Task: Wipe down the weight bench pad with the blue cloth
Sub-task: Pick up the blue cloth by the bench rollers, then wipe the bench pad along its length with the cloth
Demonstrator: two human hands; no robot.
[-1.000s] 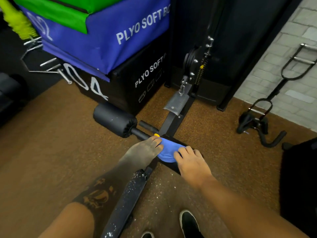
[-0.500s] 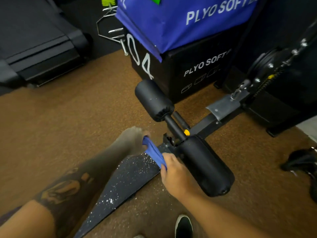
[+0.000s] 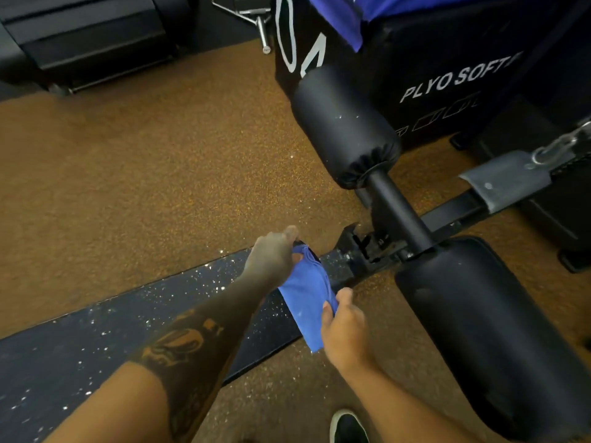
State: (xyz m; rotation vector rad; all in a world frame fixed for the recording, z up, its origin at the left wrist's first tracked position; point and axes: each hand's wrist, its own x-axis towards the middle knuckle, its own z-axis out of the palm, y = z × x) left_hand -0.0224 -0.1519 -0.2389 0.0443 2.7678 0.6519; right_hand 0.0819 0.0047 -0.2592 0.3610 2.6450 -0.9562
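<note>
The blue cloth (image 3: 307, 298) lies stretched across the narrow end of the weight bench pad (image 3: 96, 334). The person's left hand (image 3: 271, 260) grips its far edge with curled fingers, and the right hand (image 3: 347, 334) pinches the near edge at the pad's side. Because both hands grasp the cloth by its ends instead of pressing it flat, it may bridge the surface when pulled. It would then skim over the white flecks that cover the pad rather than lifting them. A second risk sits just beyond the cloth, where the bare metal frame joint (image 3: 361, 247) has exposed edges and hardware. A stroke carried too far that way could catch the fabric there and pull it out of one hand, most likely from the lighter pinch on the right. The black leg roller (image 3: 479, 330) stands close to the right hand, so a quick sideways pull could knock the knuckles against it. Dragging the cloth off the pad's edge would probably scatter the loosened specks onto the brown floor (image 3: 144, 171) and near the shoe (image 3: 348, 426) instead of trapping them in the fabric. Most of the pad, running toward the lower left, looks speckled and unwiped. Working only this end would leave the job largely undone.
</note>
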